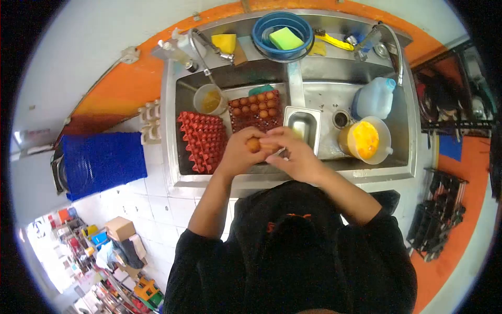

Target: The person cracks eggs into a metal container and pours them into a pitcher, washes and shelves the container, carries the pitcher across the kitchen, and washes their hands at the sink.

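Observation:
My left hand (241, 152) is closed around a brown egg (253, 145) above the front edge of the sink. Close beside it, my right hand (295, 155) has its fingers bent toward the egg; what lies between them is too small to tell. Beyond my hands, a red egg tray (243, 123) holds several brown eggs (261, 106). Stacked red trays (201, 141) stand to the left. A steel pan (303, 112) sits by the sink divider, just beyond my right hand.
In the right basin are a container of yolks (365, 140) and a bluish jug (374, 98). A cloudy plastic container (210, 100) stands in the left basin. Behind are a blue tub (282, 52) with a green sponge (286, 38) and two faucets.

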A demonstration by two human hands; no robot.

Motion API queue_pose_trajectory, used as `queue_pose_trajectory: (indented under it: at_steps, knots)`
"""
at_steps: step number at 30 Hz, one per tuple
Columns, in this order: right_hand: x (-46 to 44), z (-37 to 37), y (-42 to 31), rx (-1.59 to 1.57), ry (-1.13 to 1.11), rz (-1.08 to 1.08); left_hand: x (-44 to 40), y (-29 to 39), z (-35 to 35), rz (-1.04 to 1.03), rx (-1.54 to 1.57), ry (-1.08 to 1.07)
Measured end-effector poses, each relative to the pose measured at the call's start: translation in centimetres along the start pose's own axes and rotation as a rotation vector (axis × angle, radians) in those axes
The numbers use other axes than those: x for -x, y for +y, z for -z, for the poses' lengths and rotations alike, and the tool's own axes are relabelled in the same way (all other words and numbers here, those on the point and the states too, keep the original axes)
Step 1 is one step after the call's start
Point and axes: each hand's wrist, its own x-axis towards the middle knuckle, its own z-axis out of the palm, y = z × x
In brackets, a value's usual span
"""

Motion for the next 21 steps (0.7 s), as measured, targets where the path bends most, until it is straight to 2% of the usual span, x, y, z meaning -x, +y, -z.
queue_pose_trajectory:
  at_steps: [2,6,9,10,12,14,16,18,21]
  knots:
    - [0.8,1.5,1.9,0.13,0.03,0.174,0.0,2.3,-1.8,-0.004,-0.058,0.052]
    - [4.0,3.1,3.3,-0.533,-0.026,-0.028,0.5,3.0,-5.2,0.02,-0.002,-0.004]
    - [5.7,6.3,4.9,-0.513,0.134,-0.18,0.6,0.4,-6.4,0.264,0.368,0.136]
    - [5.7,7.7,5.8,-0.512,0.199,-0.209,0.4,-0.1,-6.3,0.277,0.469,0.249]
    - [4.8,10.6,9.5,-0.343,0.405,-0.129,0.0,-1.3,-5.4,0.295,0.666,0.475]
    - [2.9,13.5,14.6,-0.268,0.572,-0.016,0.3,-4.5,-4.4,0.261,0.731,0.568]
    - [1.2,15.4,18.4,-0.044,0.59,-0.061,0.6,-5.5,-4.0,0.255,0.779,0.647]
    - [-0.5,15.4,20.5,0.108,0.567,-0.054,1.0,-6.4,-3.5,0.272,0.743,0.613]
    - [-2.5,14.2,19.5,0.314,0.611,0.032,1.6,-7.6,-3.2,0.227,0.692,0.583]
